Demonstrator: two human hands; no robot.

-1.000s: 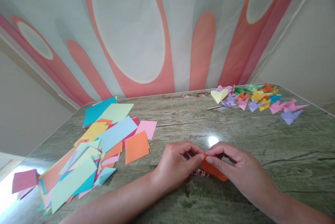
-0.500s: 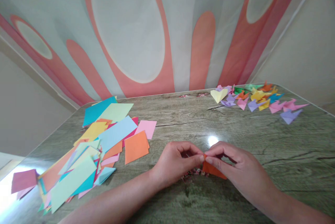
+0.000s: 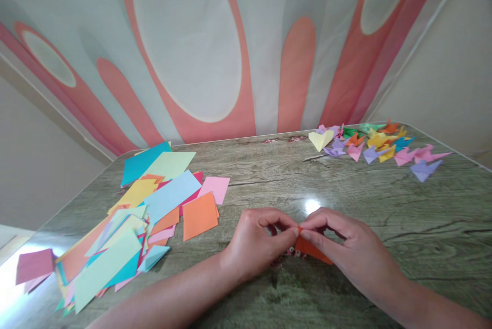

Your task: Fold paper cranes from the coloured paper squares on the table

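Between my two hands is a small piece of folded orange paper (image 3: 313, 250), its lower part slanting down to the right. My left hand (image 3: 265, 239) pinches its upper left corner between thumb and forefinger. On the other side, the thumb and fingertips of my right hand (image 3: 342, 239) grip the same piece close to the top. The fingertips of both hands nearly meet there, and they hide the top of the fold. Left of my left hand lies a square of orange paper (image 3: 200, 216).
Loose coloured paper sheets (image 3: 107, 262) are heaped on the left of the wood-patterned table (image 3: 265, 165). Several folded paper cranes (image 3: 378, 139) stand at the back right, beside a pale yellow paper heart (image 3: 321, 139). A patterned wall hanging (image 3: 265, 88) rises behind the table.
Both hands keep their pinch on the orange paper. My left hand has rolled very slightly, and its fingers now cover a little more of the paper's left edge.
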